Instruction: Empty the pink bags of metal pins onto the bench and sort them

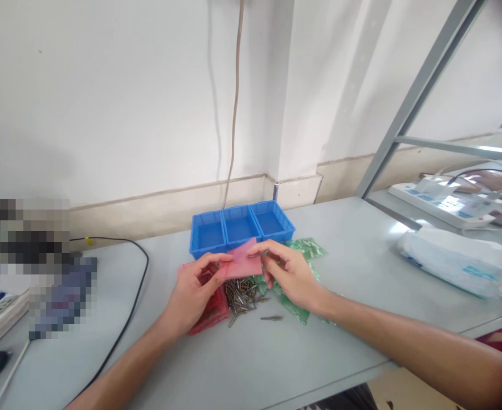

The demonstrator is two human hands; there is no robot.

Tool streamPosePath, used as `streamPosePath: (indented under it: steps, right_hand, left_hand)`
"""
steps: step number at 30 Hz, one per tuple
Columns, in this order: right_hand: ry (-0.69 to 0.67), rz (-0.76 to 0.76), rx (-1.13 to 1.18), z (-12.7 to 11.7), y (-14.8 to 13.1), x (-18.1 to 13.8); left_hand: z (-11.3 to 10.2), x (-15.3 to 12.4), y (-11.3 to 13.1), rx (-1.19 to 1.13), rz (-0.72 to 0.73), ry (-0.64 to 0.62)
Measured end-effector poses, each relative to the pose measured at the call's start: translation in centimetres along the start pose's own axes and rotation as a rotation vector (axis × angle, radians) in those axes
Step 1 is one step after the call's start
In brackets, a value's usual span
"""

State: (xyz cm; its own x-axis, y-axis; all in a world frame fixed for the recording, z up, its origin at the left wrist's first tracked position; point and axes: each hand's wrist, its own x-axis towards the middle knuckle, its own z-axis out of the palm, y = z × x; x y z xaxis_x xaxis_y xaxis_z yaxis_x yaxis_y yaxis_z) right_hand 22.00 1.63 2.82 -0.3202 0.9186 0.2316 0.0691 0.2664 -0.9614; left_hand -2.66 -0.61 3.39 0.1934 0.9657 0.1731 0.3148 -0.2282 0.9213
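My left hand [193,293] and my right hand [287,273] both pinch a small pink plastic bag [243,262], held just above the grey table [251,353]. The left hand grips its left edge, the right hand its right edge. Under the bag lies a heap of small dark metal pins [239,296], with one stray pin [272,318] a little to the right. A stack of red-pink bags [212,313] lies beneath my left hand. Green bags [306,247] lie under and behind my right hand.
Three joined blue bins [242,225] stand behind the bags near the wall. A black cable [135,296] curves across the left of the table. A white wrapped package [453,259] lies at the right. A metal frame post [408,108] rises at the right, with power strips [443,202] beyond it.
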Motion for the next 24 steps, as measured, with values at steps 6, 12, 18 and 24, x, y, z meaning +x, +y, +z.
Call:
streamPosePath:
  steps: [6, 12, 18, 24]
  right_hand:
    - [0.028, -0.082, -0.152, 0.01, -0.26, -0.13]
    - [-0.014, -0.043, -0.129, -0.02, -0.59, -0.29]
    - [-0.093, 0.058, 0.031, 0.3, -0.81, -0.52]
    - [-0.101, 0.03, -0.036, 0.24, -0.26, -0.35]
  left_hand:
    - [0.24, 0.04, 0.31, 0.047, 0.038, 0.065]
    - [0.33, -0.13, -0.28, -0.072, -0.034, 0.038]
    - [0.57, 0.0, -0.15, -0.063, -0.012, -0.022]
    - [0.69, 0.09, 0.07, -0.015, 0.019, -0.053]
